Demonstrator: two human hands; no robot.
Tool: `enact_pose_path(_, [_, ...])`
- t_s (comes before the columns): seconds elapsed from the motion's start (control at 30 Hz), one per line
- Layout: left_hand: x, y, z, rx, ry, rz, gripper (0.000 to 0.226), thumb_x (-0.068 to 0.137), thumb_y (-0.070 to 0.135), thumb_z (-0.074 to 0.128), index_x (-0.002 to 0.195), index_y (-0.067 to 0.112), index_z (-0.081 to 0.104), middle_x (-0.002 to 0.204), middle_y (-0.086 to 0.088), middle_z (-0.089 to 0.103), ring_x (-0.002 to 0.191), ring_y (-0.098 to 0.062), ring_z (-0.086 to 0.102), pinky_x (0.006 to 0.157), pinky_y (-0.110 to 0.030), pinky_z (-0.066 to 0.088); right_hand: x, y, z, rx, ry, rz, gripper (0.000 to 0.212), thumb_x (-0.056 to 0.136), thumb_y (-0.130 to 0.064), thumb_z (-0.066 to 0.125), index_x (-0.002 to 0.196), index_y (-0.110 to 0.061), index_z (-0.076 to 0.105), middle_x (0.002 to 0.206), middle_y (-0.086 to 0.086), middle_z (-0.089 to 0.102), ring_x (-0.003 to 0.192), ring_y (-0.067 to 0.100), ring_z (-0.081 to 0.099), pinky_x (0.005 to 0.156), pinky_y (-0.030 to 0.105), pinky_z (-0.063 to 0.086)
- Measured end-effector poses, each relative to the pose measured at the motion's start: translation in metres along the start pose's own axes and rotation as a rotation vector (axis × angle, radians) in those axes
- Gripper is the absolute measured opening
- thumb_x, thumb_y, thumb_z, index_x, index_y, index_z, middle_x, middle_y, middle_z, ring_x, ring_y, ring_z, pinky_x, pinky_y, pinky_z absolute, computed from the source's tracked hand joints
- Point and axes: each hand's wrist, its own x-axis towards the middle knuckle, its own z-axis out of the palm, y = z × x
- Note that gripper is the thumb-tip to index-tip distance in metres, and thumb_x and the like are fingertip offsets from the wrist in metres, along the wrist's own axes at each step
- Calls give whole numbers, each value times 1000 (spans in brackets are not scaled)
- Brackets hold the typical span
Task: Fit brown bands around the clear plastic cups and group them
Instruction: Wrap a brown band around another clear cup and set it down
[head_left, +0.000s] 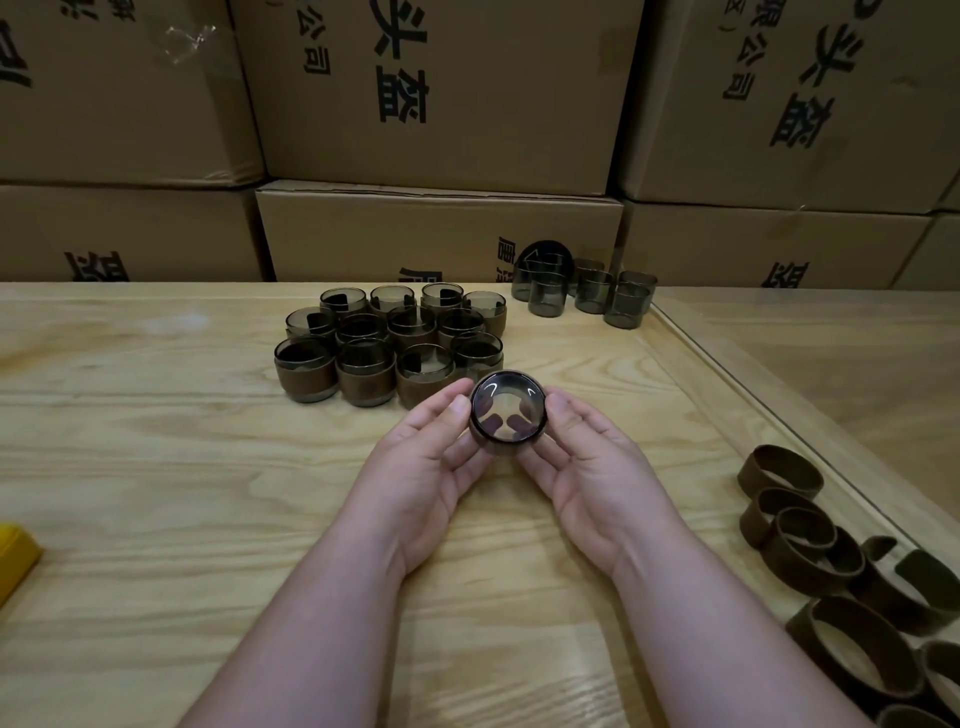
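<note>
Both forearms are reaching in from the near edge, and between them the left hand (431, 457) and right hand (587, 457) are cradling one cup (507, 413) just above the table (156, 467). Each hand is curling round its own side of the cup, thumb on the near rim, fingers wrapped behind; fingertips are showing through the clear base, so the cup's axis is pointing roughly at the camera, one end turned toward the person. A dark band (480, 441) is showing round its wall, though how fully it is seated I cannot tell.

Straight beyond the grip, almost touching it, the banded group (389, 345) is standing in a tight cluster; its nearest cups are sitting just past the left fingertips. So the held cup, if finished, is looking at only a short push forward and a tip upright, and the left hand is lying slightly nearer the open spot.

Farther back and right of the grip, the bare cups (584, 291) are waiting. Loose bands (810, 540) are lying well off to the right, nearer the right hand.
</note>
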Motion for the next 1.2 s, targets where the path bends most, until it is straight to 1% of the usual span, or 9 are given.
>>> enact_pose_path(0.13, [1, -1, 1, -16, -4, 6, 43, 85, 20, 65, 127, 12, 66, 117, -9, 77, 96, -18, 77, 72, -25, 60, 0, 1, -2, -31, -41, 72, 39, 93, -29, 66, 127, -11, 68, 120, 11, 76, 95, 15, 75, 79, 26, 59])
enact_pose_path(0.43, [1, -2, 4, -54, 16, -59, 29, 104, 13, 50, 128, 18, 66, 119, -7, 77, 95, -15, 76, 76, -26, 62, 2, 3, 1, 48, -23, 64, 44, 84, -28, 70, 124, -9, 70, 113, 10, 78, 91, 15, 76, 72, 25, 61])
enact_pose_path(0.57, [-2, -1, 8, -74, 31, -67, 29, 105, 12, 47, 123, 21, 69, 121, -9, 76, 100, -18, 73, 91, -31, 57, 3, 3, 2, 72, -20, 67, 49, 81, -26, 72, 127, -9, 68, 113, 11, 77, 92, 16, 75, 75, 27, 62])
enact_pose_path(0.67, [-3, 1, 9, -103, 38, -85, 30, 105, 11, 46, 122, 21, 69, 122, -10, 75, 106, -21, 70, 93, -32, 53, 3, 3, 2, 88, -20, 59, 51, 77, -23, 75, 126, -10, 67, 110, 10, 78, 88, 16, 76, 74, 28, 62])
enact_pose_path(0.8, [-3, 3, 10, -120, 22, -103, 38, 98, 13, 50, 132, 19, 65, 128, -12, 72, 111, -25, 70, 103, -37, 50, 0, 3, 5, 26, -37, 53, 68, 70, -31, 81, 131, -9, 62, 110, 10, 78, 88, 15, 76, 72, 27, 60])
enact_pose_path(0.9, [-4, 4, 8, -129, 25, -127, 52, 87, 21, 55, 137, 8, 63, 133, -20, 68, 128, -34, 62, 118, -47, 40, -4, 5, 8, -112, -77, 23, 56, 64, -40, 84, 110, -12, 71, 103, 10, 79, 87, 14, 75, 72, 24, 56])
enact_pose_path(0.97, [-5, 3, 8, -145, 37, -143, 48, 94, 29, 51, 133, 6, 64, 130, -24, 68, 127, -37, 63, 115, -50, 43, -7, 8, 11, -173, -99, -17, 39, 68, -34, 82, 98, -12, 71, 98, 13, 79, 86, 16, 75, 71, 23, 57])
enact_pose_path(1.07, [-5, 2, 12, -145, 79, -107, 45, 102, 45, 48, 124, 11, 67, 116, -23, 73, 105, -34, 74, 99, -48, 56, -11, 16, 13, -268, -141, -83, 28, 74, -22, 80, 97, -9, 70, 94, 12, 79, 88, 17, 75, 77, 21, 58])
enact_pose_path(1.2, [-6, 2, 14, -113, 123, -71, 30, 98, 38, 59, 107, 13, 71, 99, -20, 75, 84, -29, 75, 84, -41, 61, -14, 21, 15, -357, -205, -136, 12, 91, -6, 75, 93, -18, 73, 96, 9, 79, 93, 16, 76, 81, 21, 57])
